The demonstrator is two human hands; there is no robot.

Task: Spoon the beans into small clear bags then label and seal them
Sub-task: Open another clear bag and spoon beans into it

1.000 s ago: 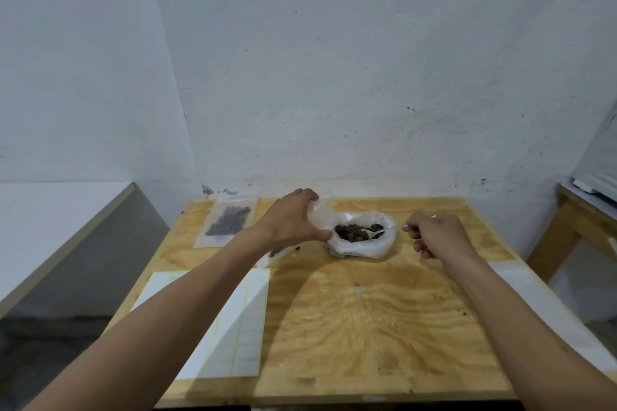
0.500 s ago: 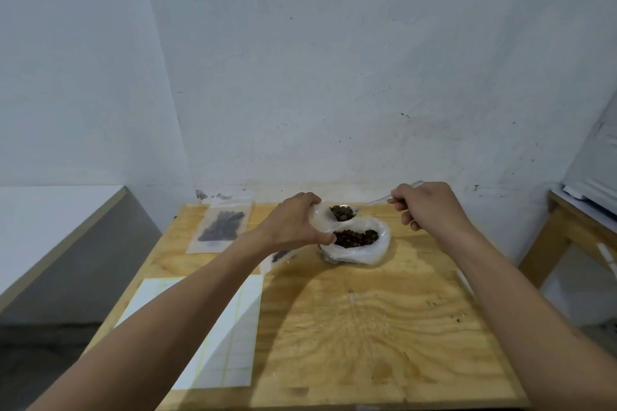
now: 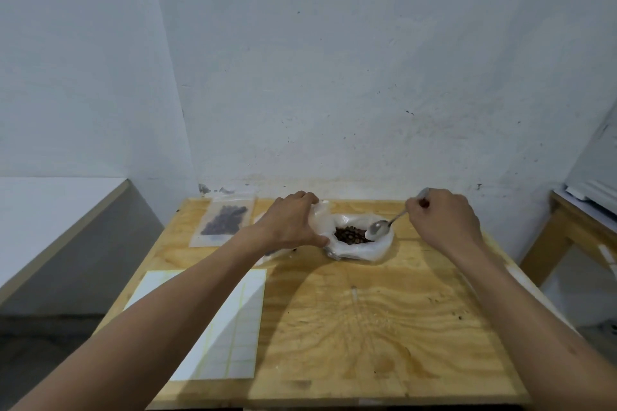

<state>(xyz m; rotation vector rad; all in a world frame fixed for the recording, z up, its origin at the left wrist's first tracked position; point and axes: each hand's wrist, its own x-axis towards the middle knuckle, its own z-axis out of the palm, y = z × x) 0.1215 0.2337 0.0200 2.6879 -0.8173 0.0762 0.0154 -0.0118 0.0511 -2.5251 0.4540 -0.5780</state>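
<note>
Beans [image 3: 352, 234] heaped dark in an open white plastic bag [image 3: 364, 248], toward the far middle of the plywood worktop [image 3: 367, 327]. Just left of it, a small clear bag [image 3: 320, 217] held up at its mouth by the left hand [image 3: 289, 226]: fingers [image 3: 305, 197] curled over the bag's top edge, thumb pressed along its lower side, so clamped on the film. Lower part of that bag hidden behind the hand. Right hand [image 3: 442, 222] closed round the handle of a metal spoon [image 3: 384, 225], fingers folded together about the stem, handle tip poking out above the knuckles. Spoon bowl tilted down over the right rim of the white bag, looking bare of beans, just above or touching the heap; cannot tell which. At the far left corner, a filled clear bag [image 3: 225, 225] lying flat, dark beans inside. Nearer the front left, a sheet of white labels [image 3: 230, 337] flat on the wood, partly under the left forearm. Both forearms stretched out across the worktop from the near edge.
</note>
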